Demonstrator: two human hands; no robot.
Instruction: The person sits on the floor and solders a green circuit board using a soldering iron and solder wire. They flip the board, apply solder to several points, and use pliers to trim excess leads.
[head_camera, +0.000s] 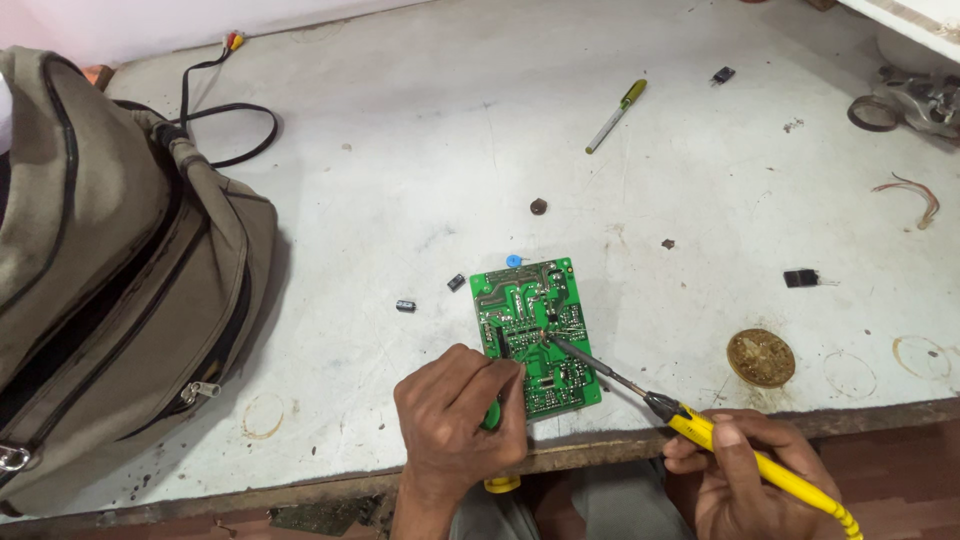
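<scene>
A green circuit board (533, 318) lies solder-side up on the white worktop, near its front edge. My left hand (460, 415) rests on the board's near left corner, fingers closed around a green-and-yellow handled tool (496, 450) whose tip is hidden. My right hand (745, 475) grips a yellow soldering iron (700, 428); its metal tip touches the middle of the board. A small blue part (513, 261) sits at the board's far edge.
A khaki backpack (110, 270) fills the left side, with a black cable (225, 125) behind it. Small black components (405, 305), a pen (617, 115), a round brass-coloured tin (760, 357), a black transistor (801, 278) and loose wires (912, 195) lie scattered about.
</scene>
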